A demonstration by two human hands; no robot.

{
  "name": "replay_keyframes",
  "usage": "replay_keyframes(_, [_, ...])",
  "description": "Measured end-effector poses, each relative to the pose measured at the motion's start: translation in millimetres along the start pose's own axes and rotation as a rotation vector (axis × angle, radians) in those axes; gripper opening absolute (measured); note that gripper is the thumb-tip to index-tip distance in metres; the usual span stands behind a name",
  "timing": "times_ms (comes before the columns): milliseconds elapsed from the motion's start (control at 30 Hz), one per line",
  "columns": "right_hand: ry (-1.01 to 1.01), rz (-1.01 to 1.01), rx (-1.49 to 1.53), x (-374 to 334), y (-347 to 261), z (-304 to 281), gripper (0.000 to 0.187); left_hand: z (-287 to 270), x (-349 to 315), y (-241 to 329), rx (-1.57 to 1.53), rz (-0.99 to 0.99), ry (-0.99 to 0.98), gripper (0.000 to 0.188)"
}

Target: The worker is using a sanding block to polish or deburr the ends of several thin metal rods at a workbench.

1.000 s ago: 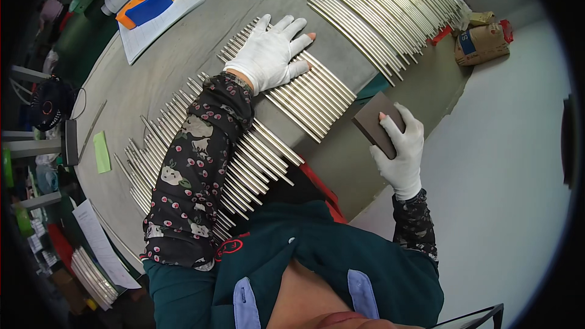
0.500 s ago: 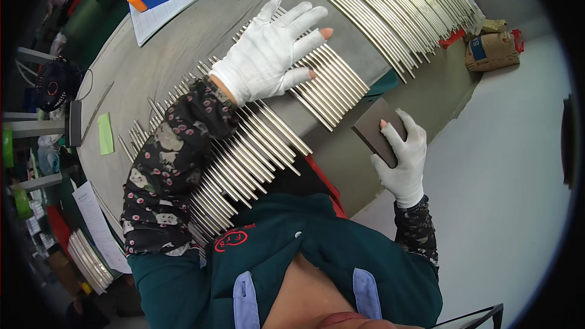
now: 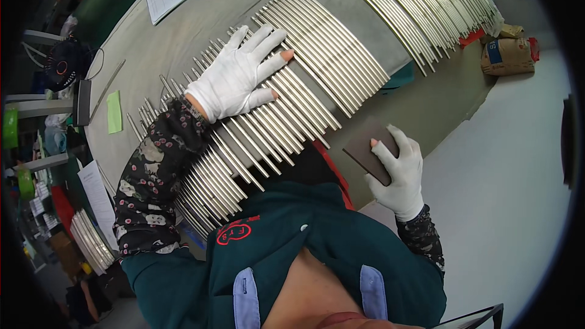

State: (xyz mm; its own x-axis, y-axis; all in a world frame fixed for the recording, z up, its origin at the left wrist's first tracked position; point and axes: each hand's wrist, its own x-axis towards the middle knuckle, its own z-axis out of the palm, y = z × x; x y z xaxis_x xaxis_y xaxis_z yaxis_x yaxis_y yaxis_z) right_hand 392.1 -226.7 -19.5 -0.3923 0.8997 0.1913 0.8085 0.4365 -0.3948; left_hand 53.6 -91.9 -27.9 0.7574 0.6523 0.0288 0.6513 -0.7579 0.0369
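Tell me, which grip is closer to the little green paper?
Left. The left grip spreads over metal rods, to the right of the green paper. The right grip holds a brown block much farther to the right.

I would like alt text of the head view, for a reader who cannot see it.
A white-gloved left hand lies spread over metal rods set side by side on a grey table, while the gloved right hand holds a flat brown block. Another rod group lies at upper right.
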Motion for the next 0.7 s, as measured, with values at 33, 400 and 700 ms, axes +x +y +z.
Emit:
replay_keyframes(33, [0.022,0.000,-0.003,-2,-2,0,0.061,3,11,-1,0.000,0.001,0.023,0.071])
replay_keyframes(400, [0.140,0.041,0.010,0,-26,18,0.059,22,-12,-74,-0.395,-0.351,0.224,0.070])
replay_keyframes(700, [0.177,-0.011,-0.009,13,-25,31,0.061,18,-15,-53,-0.202,-0.184,0.178,0.070])
